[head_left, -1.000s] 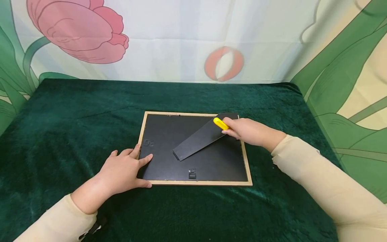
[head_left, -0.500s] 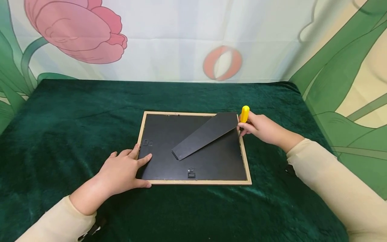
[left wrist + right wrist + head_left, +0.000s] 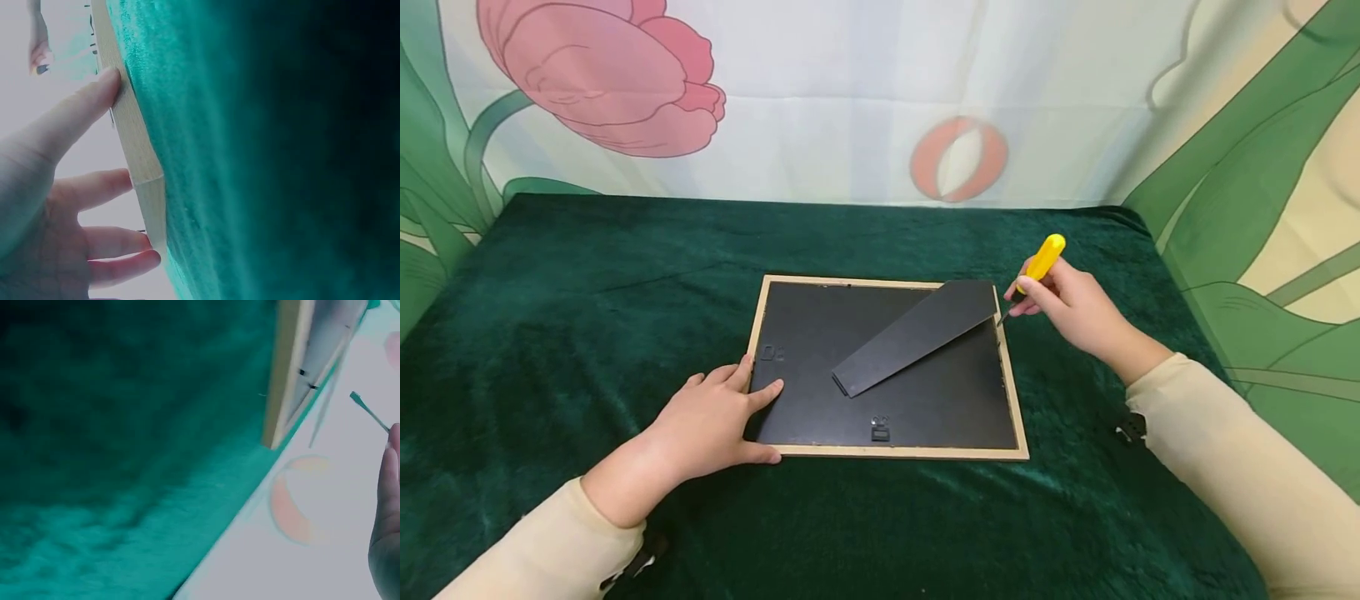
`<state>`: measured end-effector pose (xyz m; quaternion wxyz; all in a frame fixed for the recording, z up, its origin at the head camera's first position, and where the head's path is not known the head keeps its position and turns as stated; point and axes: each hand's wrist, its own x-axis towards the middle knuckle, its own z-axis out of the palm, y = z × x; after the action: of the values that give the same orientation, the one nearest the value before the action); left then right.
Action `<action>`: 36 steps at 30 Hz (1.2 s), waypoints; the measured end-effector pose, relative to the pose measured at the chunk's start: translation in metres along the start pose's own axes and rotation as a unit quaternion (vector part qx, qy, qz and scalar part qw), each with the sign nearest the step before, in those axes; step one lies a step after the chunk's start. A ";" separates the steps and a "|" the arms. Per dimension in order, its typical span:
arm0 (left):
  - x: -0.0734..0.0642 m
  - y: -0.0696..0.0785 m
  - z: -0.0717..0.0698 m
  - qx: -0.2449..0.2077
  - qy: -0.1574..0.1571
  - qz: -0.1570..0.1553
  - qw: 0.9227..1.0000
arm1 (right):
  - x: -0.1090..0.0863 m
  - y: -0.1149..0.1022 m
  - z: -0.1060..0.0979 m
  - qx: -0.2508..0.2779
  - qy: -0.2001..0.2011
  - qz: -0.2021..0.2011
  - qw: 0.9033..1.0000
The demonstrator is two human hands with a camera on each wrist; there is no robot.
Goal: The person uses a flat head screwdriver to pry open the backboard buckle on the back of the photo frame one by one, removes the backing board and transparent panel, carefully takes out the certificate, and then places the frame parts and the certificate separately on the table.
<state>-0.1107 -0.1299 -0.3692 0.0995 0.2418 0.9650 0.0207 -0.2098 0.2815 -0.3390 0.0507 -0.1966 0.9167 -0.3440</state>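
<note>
A picture frame (image 3: 902, 452) lies face down, its pale wooden rim around a black backing board (image 3: 812, 333). Slanting across the board is a black easel leg (image 3: 917, 337). At the near left corner my left hand (image 3: 711, 417) rests spread, thumb on the near rim and fingers along the left side; the left wrist view has the thumb (image 3: 87, 103) against the wood. My right hand (image 3: 1075, 312) grips a yellow-handled screwdriver (image 3: 1045, 257) beside the right rim, its tip slanting down to the board's edge. A flat blade (image 3: 369, 411) shows in the right wrist view.
Dark green velvet cloth (image 3: 625, 317) covers the table under the frame. Behind it hangs a pale curtain (image 3: 820, 142) printed with a pink flower, and a green leaf print (image 3: 1247, 250) runs down the right side. Metal hangers (image 3: 880, 429) sit on the backing.
My right hand has moved right with the screwdriver, from over the easel leg to just outside the right rim. The handle has swung from leaning left to leaning right. My left hand stays put.
</note>
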 end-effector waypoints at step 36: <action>0.057 0.054 -0.018 -0.035 -0.050 0.050 0.997 | 0.008 -0.001 0.002 0.015 0.138 0.097 0.986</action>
<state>-0.1388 -0.0555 -0.3570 0.1549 0.2871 0.9441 0.0473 -0.2161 0.2768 -0.3397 -0.0406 -0.0567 0.9243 -0.3753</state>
